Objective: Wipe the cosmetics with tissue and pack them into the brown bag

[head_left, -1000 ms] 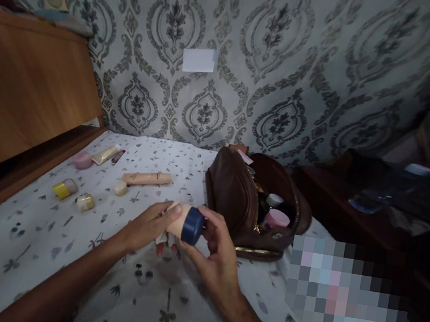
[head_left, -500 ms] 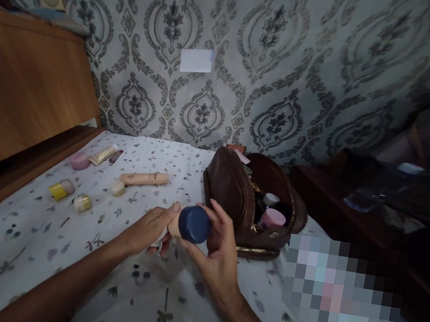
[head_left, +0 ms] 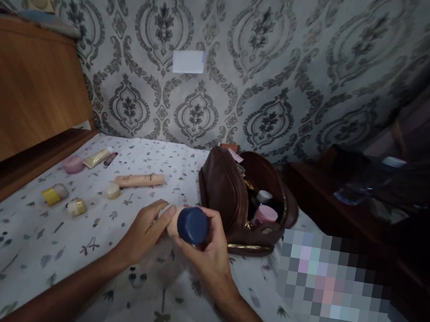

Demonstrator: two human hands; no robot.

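A cosmetic container (head_left: 192, 225) with a beige body and a dark blue round end, probably its cap, is held low over the bed. My right hand (head_left: 214, 253) wraps round the blue end from the right. On the other side my left hand (head_left: 146, 234) is closed, its thumb against the beige part. A bit of thin white material, like a wipe, shows between its thumb and fingers; most of it is hidden. Just beyond my right hand stands an open brown toiletry bag (head_left: 221, 184). In it are a pink-lidded jar (head_left: 266, 214) and a grey-capped bottle (head_left: 264, 196).
On the patterned bed sheet (head_left: 165, 294) lie a peach tube (head_left: 140, 180), a small cream jar (head_left: 113, 191), a yellow-banded bottle (head_left: 76, 207), a yellow item (head_left: 51, 196), a pink jar (head_left: 73, 164) and a cream tube (head_left: 96, 158). A water bottle (head_left: 371, 180) stands at right.
My left hand has shifted its grip beside the container, its fingers now higher and the white material less visible. My right hand still holds the blue end. The view has turned slightly right.
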